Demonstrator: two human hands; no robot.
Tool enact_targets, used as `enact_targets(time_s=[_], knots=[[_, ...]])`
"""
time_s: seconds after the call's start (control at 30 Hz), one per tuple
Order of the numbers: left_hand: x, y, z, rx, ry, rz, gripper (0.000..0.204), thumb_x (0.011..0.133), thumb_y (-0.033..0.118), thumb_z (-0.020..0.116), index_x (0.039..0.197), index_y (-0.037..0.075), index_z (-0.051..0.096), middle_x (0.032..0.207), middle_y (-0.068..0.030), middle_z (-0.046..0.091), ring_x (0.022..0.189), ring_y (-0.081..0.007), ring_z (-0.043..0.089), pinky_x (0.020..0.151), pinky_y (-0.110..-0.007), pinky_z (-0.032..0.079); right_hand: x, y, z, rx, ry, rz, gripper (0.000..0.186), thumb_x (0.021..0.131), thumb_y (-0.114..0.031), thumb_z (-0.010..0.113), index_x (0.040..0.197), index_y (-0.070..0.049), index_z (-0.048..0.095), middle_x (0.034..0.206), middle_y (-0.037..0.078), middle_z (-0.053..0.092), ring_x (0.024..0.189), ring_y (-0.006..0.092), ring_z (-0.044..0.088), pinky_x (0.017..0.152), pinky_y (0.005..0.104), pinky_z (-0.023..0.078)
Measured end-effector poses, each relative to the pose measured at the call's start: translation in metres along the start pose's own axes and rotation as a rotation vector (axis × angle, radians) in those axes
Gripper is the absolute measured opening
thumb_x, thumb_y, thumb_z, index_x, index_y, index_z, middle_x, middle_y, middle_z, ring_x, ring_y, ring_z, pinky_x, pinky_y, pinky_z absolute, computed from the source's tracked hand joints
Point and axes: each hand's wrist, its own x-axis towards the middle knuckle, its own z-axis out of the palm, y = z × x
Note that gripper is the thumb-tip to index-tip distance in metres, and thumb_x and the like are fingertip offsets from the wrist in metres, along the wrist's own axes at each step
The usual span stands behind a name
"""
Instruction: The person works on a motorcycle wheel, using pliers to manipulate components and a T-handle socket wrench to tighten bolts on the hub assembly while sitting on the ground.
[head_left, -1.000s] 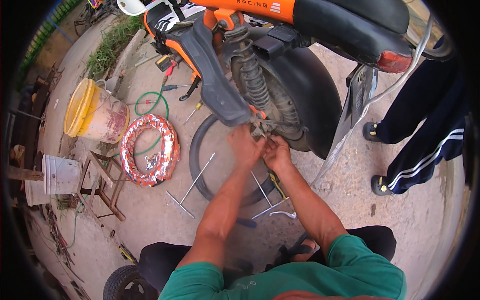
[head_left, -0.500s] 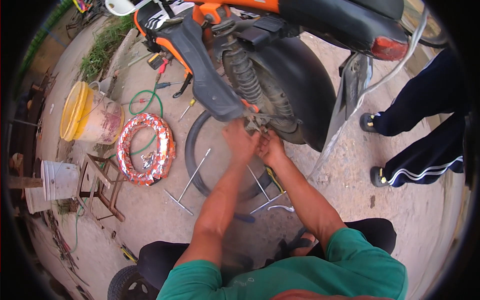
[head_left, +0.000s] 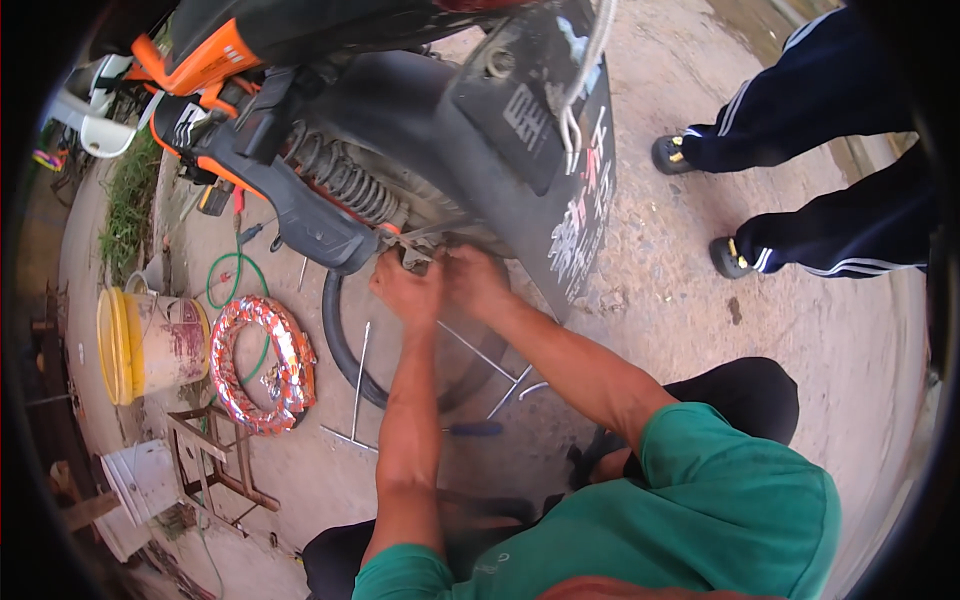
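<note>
Both hands work low on the rear wheel end of a black and orange scooter [head_left: 225, 60]. My left hand [head_left: 408, 292] is closed at a metal bracket [head_left: 417, 258] by the axle, just below the coil-spring shock absorber [head_left: 355, 185]. Beside it, my right hand [head_left: 475, 278] has bent fingers drawn together at the same spot; what they grip is hidden. A black mudguard and a mud flap [head_left: 540, 150] hang over the wheel. Beneath my forearms, a black tyre [head_left: 345, 345] lies on the ground with a T-handle wrench [head_left: 360, 385] and another T-handle wrench [head_left: 480, 352].
To the left are a foil-wrapped tyre [head_left: 300, 365], a yellow bucket [head_left: 125, 345], a white bucket [head_left: 140, 480], a rusty stool frame [head_left: 225, 465] and a green hose [head_left: 213, 275]. A blue-handled tool [head_left: 473, 429] lies near my feet. Another person's legs [head_left: 830, 215] stand at right.
My view has turned, so the scooter sits further left and more of its mud flap shows. Both hands stay at the axle area, with my right hand now more back-of-hand up.
</note>
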Motion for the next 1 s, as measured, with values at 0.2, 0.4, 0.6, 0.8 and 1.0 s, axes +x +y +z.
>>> enact_targets(time_s=[0.2, 0.4, 0.6, 0.8, 1.0], knots=[[-0.001, 0.011, 0.009, 0.006, -0.033, -0.018, 0.067, 0.068, 0.04, 0.085, 0.114, -0.002, 0.06, 0.111, -0.0199, 0.063, 0.107, -0.0384, 0.057, 0.095, -0.047, 0.037, 0.013, -0.006, -0.018, -0.092, -0.004, -0.014, 0.024, 0.097, -0.026, 0.055, 0.111, -0.008, 0.063, 0.105, 0.005, 0.067, 0.092, 0.0192, 0.064, 0.082, 0.0351, 0.052], [0.001, -0.013, -0.006, 0.079, -0.019, -0.014, 0.068, 0.068, 0.042, 0.084, 0.114, -0.002, 0.061, 0.113, -0.0199, 0.063, 0.109, -0.0384, 0.057, 0.096, -0.047, 0.037, -0.01, 0.01, 0.017, 0.013, 0.009, 0.032, 0.025, 0.097, -0.027, 0.057, 0.112, -0.008, 0.063, 0.106, 0.006, 0.067, 0.095, 0.0203, 0.064, 0.086, 0.0344, 0.052], [-0.001, 0.007, 0.006, 0.023, -0.037, -0.027, 0.07, 0.069, 0.043, 0.084, 0.118, -0.001, 0.061, 0.114, -0.0202, 0.063, 0.111, -0.0374, 0.056, 0.098, -0.047, 0.036, 0.027, 0.007, -0.025, 0.024, -0.054, -0.055, 0.029, 0.098, -0.032, 0.055, 0.112, -0.008, 0.063, 0.108, 0.007, 0.066, 0.098, 0.0219, 0.064, 0.09, 0.0357, 0.051], [0.001, 0.002, 0.001, 0.008, -0.047, -0.038, 0.069, 0.069, 0.042, 0.084, 0.118, -0.001, 0.061, 0.114, -0.0206, 0.063, 0.111, -0.037, 0.056, 0.099, -0.046, 0.035, 0.012, 0.002, -0.008, 0.008, 0.042, 0.077, 0.028, 0.098, -0.03, 0.055, 0.113, -0.008, 0.063, 0.108, 0.007, 0.066, 0.099, 0.0216, 0.064, 0.089, 0.0358, 0.051], [0.001, 0.0, -0.002, -0.005, -0.041, -0.049, 0.067, 0.068, 0.04, 0.084, 0.117, 0.0, 0.061, 0.113, -0.0206, 0.063, 0.111, -0.0374, 0.056, 0.099, -0.046, 0.035, 0.006, 0.002, -0.005, 0.01, -0.034, 0.01, 0.03, 0.098, -0.033, 0.055, 0.114, -0.009, 0.063, 0.106, 0.006, 0.067, 0.096, 0.0204, 0.063, 0.085, 0.0345, 0.05]])
